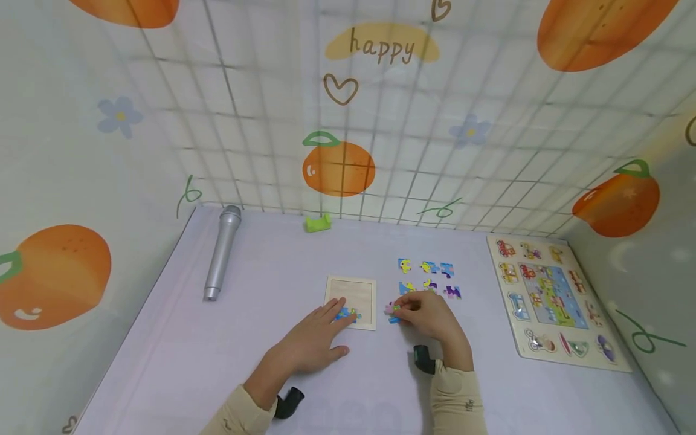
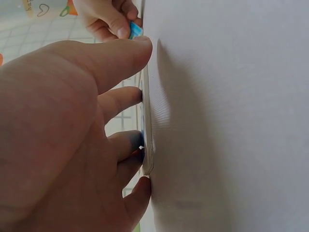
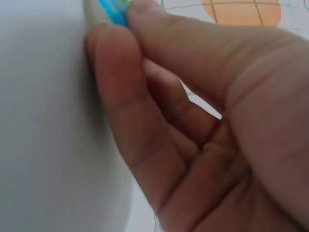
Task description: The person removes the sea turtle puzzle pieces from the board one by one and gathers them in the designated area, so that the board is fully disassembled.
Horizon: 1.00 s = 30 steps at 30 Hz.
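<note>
A light wooden puzzle tray (image 1: pixel 366 291) lies on the table, with blue puzzle pieces (image 1: pixel 354 315) in its lower part. My left hand (image 1: pixel 307 339) rests across the tray's lower left, fingers spread and fairly straight over those pieces. In the left wrist view its fingertips touch the thin tray edge (image 2: pixel 147 125). To the right of the tray, my right hand (image 1: pixel 432 317) pinches a puzzle piece (image 1: pixel 393 309) of pink, green and blue between thumb and fingers. The right wrist view shows only a blue and green bit of the piece (image 3: pixel 114 10); fingers hide the remainder.
Several loose puzzle pieces (image 1: pixel 429 267) lie in rows beyond my right hand. A larger picture puzzle board (image 1: pixel 508 299) is at the far right. A silver microphone (image 1: pixel 223 254) lies at the left, and a green plastic piece (image 1: pixel 318 224) sits near the back edge.
</note>
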Motion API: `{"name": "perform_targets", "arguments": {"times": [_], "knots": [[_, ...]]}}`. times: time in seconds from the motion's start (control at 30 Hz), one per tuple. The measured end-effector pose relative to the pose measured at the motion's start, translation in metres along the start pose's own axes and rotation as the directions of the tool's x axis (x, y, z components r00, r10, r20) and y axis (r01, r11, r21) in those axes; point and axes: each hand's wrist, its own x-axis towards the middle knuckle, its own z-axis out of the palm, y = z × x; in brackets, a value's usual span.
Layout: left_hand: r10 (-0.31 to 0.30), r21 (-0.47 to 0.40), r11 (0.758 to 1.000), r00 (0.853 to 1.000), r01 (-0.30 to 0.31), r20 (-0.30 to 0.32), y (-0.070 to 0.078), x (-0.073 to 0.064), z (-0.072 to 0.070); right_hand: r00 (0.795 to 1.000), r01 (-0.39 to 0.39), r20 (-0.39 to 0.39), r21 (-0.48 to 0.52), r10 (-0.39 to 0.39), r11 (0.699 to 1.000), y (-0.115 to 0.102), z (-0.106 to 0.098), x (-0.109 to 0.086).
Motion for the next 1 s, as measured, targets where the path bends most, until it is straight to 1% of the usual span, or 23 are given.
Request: {"name": "perform_targets", "arguments": {"times": [0.2, 0.4, 0.67, 0.87, 1.0], "knots": [[-0.001, -0.019, 1.0, 1.0, 0.001, -0.003, 0.001, -0.001, -0.001, 1.0, -0.028, 0.007, 0.006, 0.028, 1.0, 0.01, -0.01, -0.005], [0.009, -0.013, 1.0, 1.0, -0.009, -0.008, 0.0, 0.0, -0.001, 0.996, -0.09, -0.017, -0.013, 0.09, 0.996, 0.021, -0.022, -0.011], [0.011, -0.013, 1.0, 1.0, -0.011, -0.014, -0.002, 0.0, 0.001, 0.986, -0.162, -0.038, -0.002, 0.161, 0.987, 0.042, -0.039, -0.019], [0.004, -0.021, 1.0, 1.0, -0.005, -0.015, -0.002, 0.001, 0.004, 0.97, -0.236, -0.056, 0.009, 0.236, 0.972, 0.058, -0.051, -0.026], [0.004, -0.017, 1.0, 1.0, -0.004, -0.017, -0.002, 0.002, 0.005, 0.953, -0.289, -0.085, 0.023, 0.29, 0.957, 0.068, -0.058, -0.033]]}}
